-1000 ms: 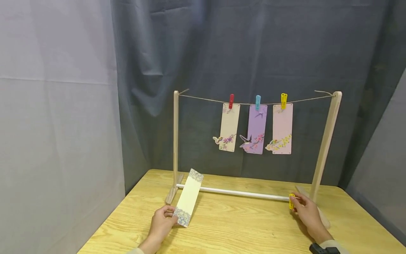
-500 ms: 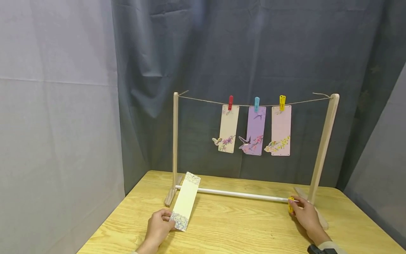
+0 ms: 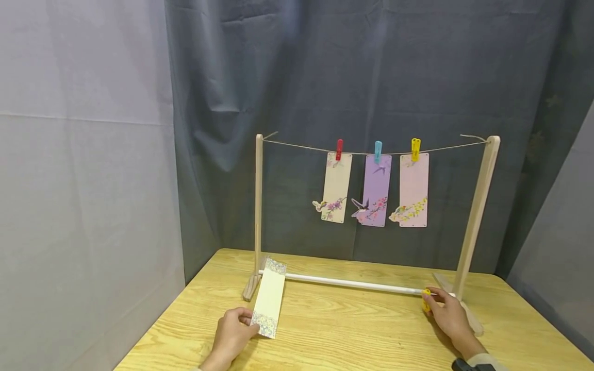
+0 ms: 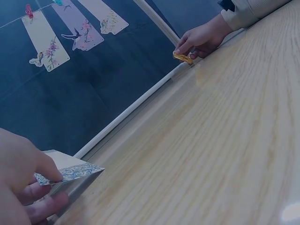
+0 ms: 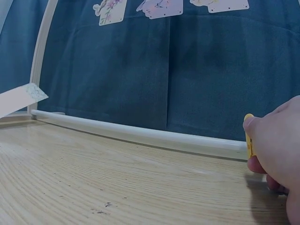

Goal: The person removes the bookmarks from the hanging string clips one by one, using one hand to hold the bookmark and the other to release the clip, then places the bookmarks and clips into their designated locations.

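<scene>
My left hand (image 3: 233,331) pinches the lower end of a cream bookmark (image 3: 270,298) with patterned bands at both ends, at the front left of the rack. Its far end tilts up off the table, as the right wrist view shows of the bookmark (image 5: 21,97). Over at the right post's foot, my right hand (image 3: 449,315) holds a small yellow clothespin (image 3: 426,301) between thumb and fingers. In the left wrist view the clothespin (image 4: 183,57) sticks out past the fingertips. Cream, purple (image 3: 377,190) and pink bookmarks hang from the string on red, blue and yellow clothespins.
A wooden rack with a left post (image 3: 258,206), a right post (image 3: 477,216) and a white bottom rod (image 3: 352,283) stands on the wooden table (image 3: 343,330). Thin string (image 3: 297,147) spans the post tops. Dark curtain (image 3: 297,77) hangs behind, grey cloth at both sides.
The left hand has lowered the bookmark's far end and turned it slightly left. My right hand stays by the right post, the clothespin a little more tilted.
</scene>
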`<state>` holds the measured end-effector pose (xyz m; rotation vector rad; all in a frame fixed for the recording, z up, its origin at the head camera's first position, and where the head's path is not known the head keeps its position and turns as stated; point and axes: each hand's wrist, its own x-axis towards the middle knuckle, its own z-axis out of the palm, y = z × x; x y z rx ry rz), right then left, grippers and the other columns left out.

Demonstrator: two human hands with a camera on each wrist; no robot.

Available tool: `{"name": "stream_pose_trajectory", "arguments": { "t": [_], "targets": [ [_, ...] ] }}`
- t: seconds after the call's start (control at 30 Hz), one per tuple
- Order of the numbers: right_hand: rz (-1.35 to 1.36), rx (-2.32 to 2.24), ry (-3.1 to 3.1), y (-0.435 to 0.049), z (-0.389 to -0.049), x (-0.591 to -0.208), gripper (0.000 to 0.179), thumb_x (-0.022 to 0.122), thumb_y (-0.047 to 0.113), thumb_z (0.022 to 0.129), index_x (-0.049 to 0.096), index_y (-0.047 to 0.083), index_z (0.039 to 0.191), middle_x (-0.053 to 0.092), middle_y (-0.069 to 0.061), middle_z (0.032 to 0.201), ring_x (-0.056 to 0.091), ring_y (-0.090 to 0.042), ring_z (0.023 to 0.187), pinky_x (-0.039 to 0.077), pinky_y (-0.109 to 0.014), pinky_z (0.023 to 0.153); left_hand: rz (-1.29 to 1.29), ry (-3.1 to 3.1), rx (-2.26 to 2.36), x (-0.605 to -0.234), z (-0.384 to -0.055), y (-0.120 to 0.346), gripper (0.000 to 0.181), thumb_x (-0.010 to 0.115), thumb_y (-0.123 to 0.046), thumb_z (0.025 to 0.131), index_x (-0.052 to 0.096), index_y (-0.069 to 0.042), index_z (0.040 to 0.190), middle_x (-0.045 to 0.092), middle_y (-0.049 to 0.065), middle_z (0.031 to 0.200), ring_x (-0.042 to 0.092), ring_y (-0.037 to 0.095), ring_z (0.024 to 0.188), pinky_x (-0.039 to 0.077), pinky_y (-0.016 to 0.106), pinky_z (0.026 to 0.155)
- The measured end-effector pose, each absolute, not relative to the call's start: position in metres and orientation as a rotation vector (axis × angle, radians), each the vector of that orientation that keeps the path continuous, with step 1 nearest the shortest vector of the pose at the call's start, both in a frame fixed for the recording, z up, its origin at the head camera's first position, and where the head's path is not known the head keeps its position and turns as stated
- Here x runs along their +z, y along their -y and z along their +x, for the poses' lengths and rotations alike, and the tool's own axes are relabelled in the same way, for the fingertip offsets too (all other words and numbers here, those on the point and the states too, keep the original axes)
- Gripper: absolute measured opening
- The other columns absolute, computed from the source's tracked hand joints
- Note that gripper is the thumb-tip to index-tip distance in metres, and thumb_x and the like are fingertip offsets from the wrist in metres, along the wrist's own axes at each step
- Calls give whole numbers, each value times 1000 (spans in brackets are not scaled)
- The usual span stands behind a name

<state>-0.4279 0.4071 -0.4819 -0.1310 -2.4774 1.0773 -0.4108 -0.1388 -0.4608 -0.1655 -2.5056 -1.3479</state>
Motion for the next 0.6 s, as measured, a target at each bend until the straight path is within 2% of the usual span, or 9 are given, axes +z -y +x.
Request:
{"name": "stream_pose_trajectory", "arguments": {
  "t": [0.1, 0.2, 0.37, 0.43, 0.6],
  "targets": [
    [-126, 1060, 2483, -407, -427, -481, 56, 54, 36, 109, 51, -7, 144, 63, -31, 126, 58, -47, 112, 42, -64, 97, -169, 2513, -1339, -460, -411, 139, 23, 81, -6, 73, 74, -2, 95, 61, -2, 77, 55, 16, 70, 48, 34, 63],
    [-125, 1046, 2494, -408, -426, -483, 57, 53, 37, 109, 50, -7, 144, 63, -32, 126, 55, -50, 118, 41, -66, 98, -182, 2524, -1340, -460, -410, 139, 24, 81, -6, 74, 75, -1, 97, 62, -1, 79, 56, 17, 72, 49, 35, 64],
    [-121, 1065, 2511, -411, -424, -484, 59, 53, 38, 109, 49, -8, 145, 63, -32, 126, 69, -35, 92, 42, -63, 97, -192, 2546, -1329, -461, -409, 139, 26, 82, -8, 75, 76, 0, 99, 64, -1, 82, 58, 17, 76, 52, 36, 66],
    [-115, 1058, 2514, -411, -424, -485, 59, 53, 38, 109, 49, -8, 145, 63, -32, 126, 69, -32, 89, 43, -63, 96, -188, 2556, -1321, -460, -408, 139, 26, 83, -8, 76, 76, 0, 99, 65, -1, 82, 60, 16, 77, 53, 37, 68],
    [-83, 1027, 2523, -410, -426, -483, 60, 52, 40, 109, 49, -7, 145, 62, -32, 126, 59, -49, 113, 42, -67, 97, -179, 2578, -1307, -457, -408, 141, 27, 85, -8, 78, 76, 1, 102, 66, -1, 84, 62, 17, 79, 56, 39, 69]
  ]
}}
